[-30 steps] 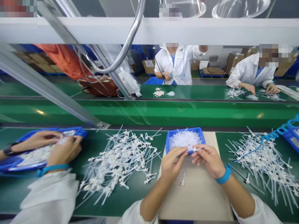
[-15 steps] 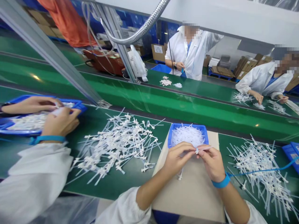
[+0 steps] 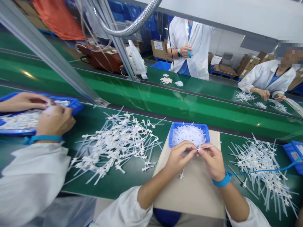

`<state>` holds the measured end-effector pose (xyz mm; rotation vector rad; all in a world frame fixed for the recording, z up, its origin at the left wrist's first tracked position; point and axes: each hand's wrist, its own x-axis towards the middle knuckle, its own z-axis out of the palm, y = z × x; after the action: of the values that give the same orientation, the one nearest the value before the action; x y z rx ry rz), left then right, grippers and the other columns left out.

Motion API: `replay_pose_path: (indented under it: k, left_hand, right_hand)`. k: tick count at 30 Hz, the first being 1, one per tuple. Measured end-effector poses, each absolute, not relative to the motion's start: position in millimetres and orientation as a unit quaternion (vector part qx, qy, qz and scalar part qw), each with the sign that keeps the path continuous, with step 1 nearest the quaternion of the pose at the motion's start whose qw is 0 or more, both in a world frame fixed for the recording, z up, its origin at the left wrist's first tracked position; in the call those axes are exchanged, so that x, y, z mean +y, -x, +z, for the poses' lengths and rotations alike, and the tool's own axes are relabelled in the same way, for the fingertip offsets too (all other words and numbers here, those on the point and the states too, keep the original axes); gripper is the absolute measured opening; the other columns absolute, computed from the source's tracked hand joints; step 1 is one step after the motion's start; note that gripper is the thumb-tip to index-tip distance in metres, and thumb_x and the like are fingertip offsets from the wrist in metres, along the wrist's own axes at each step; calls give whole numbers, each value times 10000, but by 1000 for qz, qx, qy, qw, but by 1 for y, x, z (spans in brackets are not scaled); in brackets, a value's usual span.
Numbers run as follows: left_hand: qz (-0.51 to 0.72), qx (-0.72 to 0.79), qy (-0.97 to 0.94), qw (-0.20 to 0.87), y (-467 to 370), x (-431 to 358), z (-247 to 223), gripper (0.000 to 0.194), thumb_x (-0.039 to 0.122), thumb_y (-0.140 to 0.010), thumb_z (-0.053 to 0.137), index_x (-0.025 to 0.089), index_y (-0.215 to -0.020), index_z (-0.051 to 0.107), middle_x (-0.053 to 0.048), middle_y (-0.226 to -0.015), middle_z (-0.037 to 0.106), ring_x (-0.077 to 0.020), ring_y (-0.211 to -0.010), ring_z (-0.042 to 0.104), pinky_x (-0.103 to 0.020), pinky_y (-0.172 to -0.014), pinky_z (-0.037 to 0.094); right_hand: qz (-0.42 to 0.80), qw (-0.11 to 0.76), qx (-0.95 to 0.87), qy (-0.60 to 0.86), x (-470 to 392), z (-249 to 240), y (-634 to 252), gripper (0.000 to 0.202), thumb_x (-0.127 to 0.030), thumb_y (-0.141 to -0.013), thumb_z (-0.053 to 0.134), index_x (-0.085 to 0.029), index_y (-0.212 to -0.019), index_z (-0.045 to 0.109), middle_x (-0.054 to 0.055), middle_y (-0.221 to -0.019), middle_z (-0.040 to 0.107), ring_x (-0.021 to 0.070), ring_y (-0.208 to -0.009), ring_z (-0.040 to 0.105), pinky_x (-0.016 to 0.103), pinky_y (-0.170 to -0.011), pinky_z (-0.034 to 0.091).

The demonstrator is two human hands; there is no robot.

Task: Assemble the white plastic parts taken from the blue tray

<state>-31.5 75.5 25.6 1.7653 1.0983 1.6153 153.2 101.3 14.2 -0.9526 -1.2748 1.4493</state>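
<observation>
My left hand (image 3: pixel 180 157) is closed in a pinch on a small white plastic fitting (image 3: pixel 199 148) above the beige board. Fingertip to fingertip with it, my right hand (image 3: pixel 214 162) pinches a thin translucent tube (image 3: pixel 207 146) that meets the fitting; the exact joint is too small to make out. Beneath my left hand a tube with a white end piece (image 3: pixel 181 175) shows, its upper part hidden by the hand. Just beyond my fingers stands a blue tray (image 3: pixel 170 138) filled with translucent strips or tubes (image 3: pixel 188 134). A blue band circles my right wrist.
Piles of tubes with white fittings lie to the left (image 3: pixel 118 148) and right (image 3: pixel 262 170). A blue cord (image 3: pixel 262 172) crosses the right pile. At left, a co-worker's hands (image 3: pixel 53 119) work over blue trays. A metal post (image 3: pixel 54 53) slants behind; people sit opposite.
The view has shifted slightly. My hands keep their pinch on the fitting and tube, moving very little. Across the line, a person's raised arm has come down.
</observation>
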Motion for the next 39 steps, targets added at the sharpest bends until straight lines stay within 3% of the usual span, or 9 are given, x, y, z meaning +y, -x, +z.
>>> replay_pose_path:
  k: [12, 23, 39]
  left_hand:
    - [593, 401, -668, 202, 31, 72, 26, 97, 203, -1028, 680, 192, -984, 766, -66, -947, 810, -187, -898, 768, -315, -838, 625]
    - [605, 397, -673, 152, 29, 69, 29, 112, 182, -1029, 683, 192, -980, 784, -60, -926, 832, -179, -853, 792, -298, -823, 643]
    - [599, 400, -683, 122, 30, 67, 30, 130, 171, -1028, 674, 196, -985, 795, -58, -907, 830, -188, -829, 789, -323, -813, 651]
  right_hand:
    - [593, 485, -527, 367, 101, 13, -152, 164, -359, -901, 870, -234, -997, 823, 36, -882, 796, 197, -791, 750, 338, -799, 621]
    - [513, 496, -583, 388, 93, 33, -148, 123, -357, -913, 839, -235, -926, 841, 36, -831, 788, 193, -743, 728, 318, -724, 601]
    - [469, 512, -604, 391, 84, 38, -142, 62, -276, -942, 791, -244, -930, 843, 27, -810, 776, 196, -774, 731, 314, -752, 582]
